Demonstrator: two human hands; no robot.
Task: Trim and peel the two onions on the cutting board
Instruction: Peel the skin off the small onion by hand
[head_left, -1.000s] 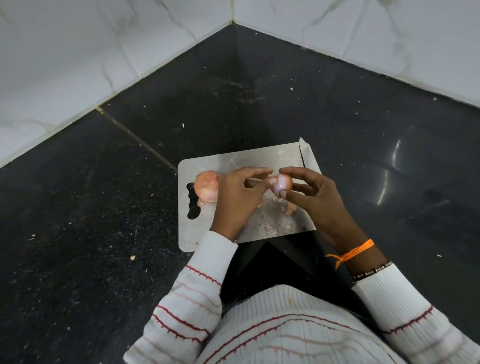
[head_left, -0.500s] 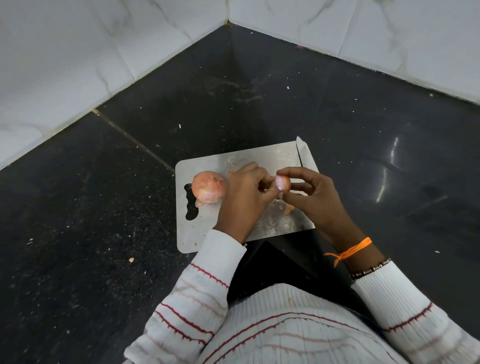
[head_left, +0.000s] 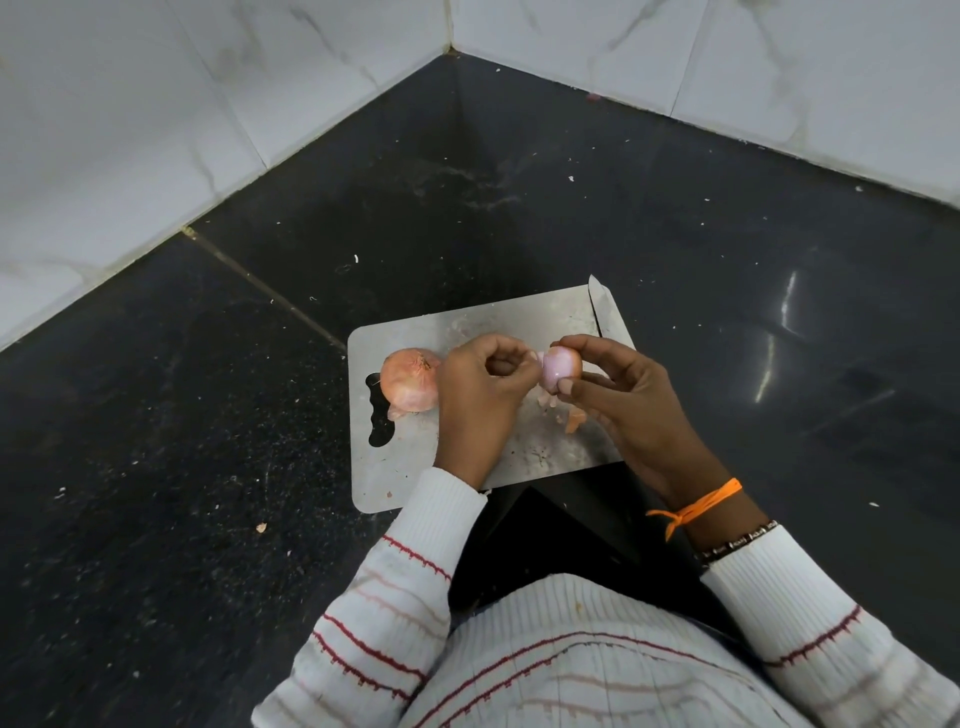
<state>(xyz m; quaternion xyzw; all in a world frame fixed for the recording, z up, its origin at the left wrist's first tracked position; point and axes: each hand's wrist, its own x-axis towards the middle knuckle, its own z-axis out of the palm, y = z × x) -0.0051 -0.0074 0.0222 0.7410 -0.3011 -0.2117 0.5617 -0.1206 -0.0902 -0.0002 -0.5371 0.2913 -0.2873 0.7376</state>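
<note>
A steel cutting board (head_left: 467, 322) lies on the black counter. An unpeeled onion (head_left: 410, 378) in tan skin rests on the board's left part beside the handle cutout. My right hand (head_left: 623, 400) holds a small, partly peeled pale purple onion (head_left: 561, 366) above the board, pinched between thumb and fingers. My left hand (head_left: 480, 395) is curled beside it, its fingertips pinching a strip of skin at the onion's left side. Loose peel scraps (head_left: 574, 418) lie on the board under the hands.
A knife blade (head_left: 605, 306) lies along the board's far right edge. White tiled walls meet in a corner behind the black counter (head_left: 208, 415). Small crumbs dot the counter to the left of the board.
My left hand has curled tighter and pulled slightly left from the small onion. My right hand has turned the onion, showing more peeled purple surface.
</note>
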